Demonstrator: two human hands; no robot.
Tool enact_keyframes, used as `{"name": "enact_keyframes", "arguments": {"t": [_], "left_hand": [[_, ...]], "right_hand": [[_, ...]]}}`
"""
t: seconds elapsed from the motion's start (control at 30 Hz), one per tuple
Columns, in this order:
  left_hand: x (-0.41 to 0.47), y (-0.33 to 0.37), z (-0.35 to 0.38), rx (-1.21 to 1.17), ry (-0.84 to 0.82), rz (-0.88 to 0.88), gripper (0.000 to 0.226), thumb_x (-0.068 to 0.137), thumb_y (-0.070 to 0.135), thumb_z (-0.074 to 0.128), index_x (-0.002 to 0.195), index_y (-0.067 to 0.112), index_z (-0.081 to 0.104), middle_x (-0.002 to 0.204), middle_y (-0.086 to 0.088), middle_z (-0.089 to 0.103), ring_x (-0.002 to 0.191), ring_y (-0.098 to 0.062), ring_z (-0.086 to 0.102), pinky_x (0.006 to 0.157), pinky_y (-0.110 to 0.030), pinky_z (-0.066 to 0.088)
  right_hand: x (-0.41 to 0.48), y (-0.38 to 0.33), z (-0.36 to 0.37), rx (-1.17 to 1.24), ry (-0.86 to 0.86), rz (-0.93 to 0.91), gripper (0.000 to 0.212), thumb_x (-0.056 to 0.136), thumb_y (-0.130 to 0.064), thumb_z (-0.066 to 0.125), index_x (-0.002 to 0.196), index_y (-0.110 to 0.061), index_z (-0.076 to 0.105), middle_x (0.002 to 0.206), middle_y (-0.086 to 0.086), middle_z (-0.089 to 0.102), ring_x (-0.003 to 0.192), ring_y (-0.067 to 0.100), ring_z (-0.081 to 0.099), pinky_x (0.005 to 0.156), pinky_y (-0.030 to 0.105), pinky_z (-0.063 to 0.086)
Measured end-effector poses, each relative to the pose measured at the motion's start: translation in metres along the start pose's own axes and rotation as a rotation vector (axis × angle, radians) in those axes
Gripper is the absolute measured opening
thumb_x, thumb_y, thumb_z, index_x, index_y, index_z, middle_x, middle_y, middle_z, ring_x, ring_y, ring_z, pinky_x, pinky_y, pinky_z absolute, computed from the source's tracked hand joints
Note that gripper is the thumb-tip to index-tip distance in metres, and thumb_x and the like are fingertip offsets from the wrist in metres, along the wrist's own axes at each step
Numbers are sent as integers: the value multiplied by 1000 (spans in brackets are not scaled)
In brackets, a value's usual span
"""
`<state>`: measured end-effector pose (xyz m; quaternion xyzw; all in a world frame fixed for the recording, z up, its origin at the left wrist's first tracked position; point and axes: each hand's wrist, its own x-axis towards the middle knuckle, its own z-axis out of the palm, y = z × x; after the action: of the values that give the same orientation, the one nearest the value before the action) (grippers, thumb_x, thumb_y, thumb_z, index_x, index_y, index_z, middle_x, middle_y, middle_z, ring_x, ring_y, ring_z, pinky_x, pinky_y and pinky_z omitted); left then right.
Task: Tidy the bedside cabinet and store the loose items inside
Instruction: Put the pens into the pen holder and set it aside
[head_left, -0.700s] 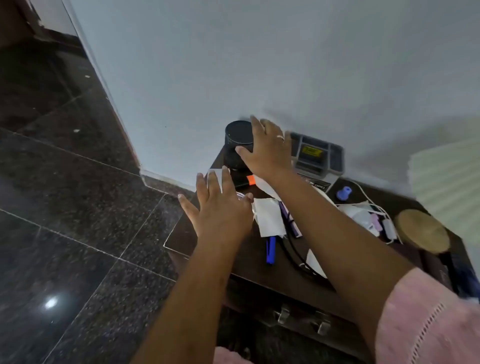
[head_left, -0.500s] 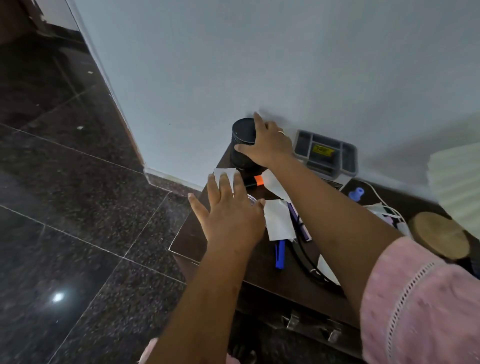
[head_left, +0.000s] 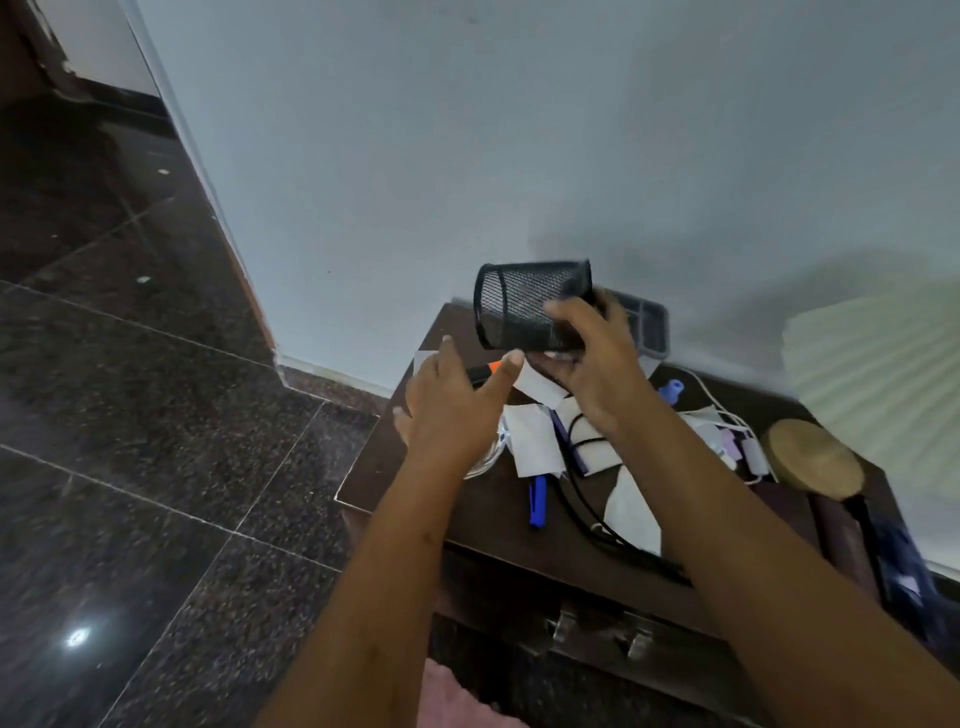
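Dark cabinet top (head_left: 395, 467), still cluttered. Nearest me: blue pen (head_left: 537, 501), papers (head_left: 535, 441) and black cable (head_left: 644, 564), all loose. Left hand (head_left: 457, 410) hovers spread above them, holding nothing. Further back, right hand (head_left: 597, 374) grips the mesh cup (head_left: 524, 306), which stood upright by the wall (head_left: 519, 156) and is now lifted and tipped sideways. I reckon pens go in next.

Two bare hands show, the left hand (head_left: 457, 410) and the right hand (head_left: 597, 374), each with short nails as far as the blur allows, and behind them long, slender forearms left uncovered from the wrist to the lower edge of the view. The left forearm (head_left: 363, 597) carries a short thin mark on its upper side and a few small specks further back, while the right forearm (head_left: 753, 545) looks smooth. Between the arms, at the bottom edge, shows a strip of pink clothing (head_left: 447, 696), soft and blurred, its cut unreadable.
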<state>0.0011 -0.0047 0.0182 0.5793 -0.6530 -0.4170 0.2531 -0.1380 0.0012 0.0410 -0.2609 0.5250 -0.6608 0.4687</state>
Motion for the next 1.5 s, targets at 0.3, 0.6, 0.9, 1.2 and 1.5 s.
{"name": "enact_keyframes", "arguments": {"t": [0.3,0.6,0.9,1.2,1.5], "left_hand": [[-48,26,21,-730,-80,88,106,52,38,89,141,25,33,119,10,56,114,-9,58,89,-22,52],[-95,-13,-3,141,103,88,100,49,36,89,132,19,35,130,-4,39,119,-22,43,94,-32,38],[-59,-6,11,274,-97,125,104,49,29,91,136,16,34,137,-5,36,129,-22,32,104,-34,33],[-59,-3,14,331,-180,130,106,49,28,91,136,15,31,137,-6,35,129,-23,32,105,-37,34],[-70,6,41,233,-328,180,108,48,21,92,137,21,31,140,-1,32,131,-21,33,104,-33,35]], "right_hand": [[-103,21,-60,293,-140,338,43,72,-38,69,109,-15,69,111,11,65,95,21,60,81,39,57],[-109,82,-71,-1524,-389,-154,45,96,-25,45,140,-25,38,128,8,49,113,28,51,87,32,41],[-92,92,-57,-1593,-185,-248,25,94,-17,48,116,-11,56,109,11,57,99,28,58,76,35,52],[-86,57,-56,-1506,-70,-51,25,86,-23,51,107,-9,52,106,16,63,97,34,59,72,34,43],[-106,-32,-104,-965,388,-394,12,90,-16,55,86,-12,65,76,-6,62,69,-1,55,57,6,35]]}}
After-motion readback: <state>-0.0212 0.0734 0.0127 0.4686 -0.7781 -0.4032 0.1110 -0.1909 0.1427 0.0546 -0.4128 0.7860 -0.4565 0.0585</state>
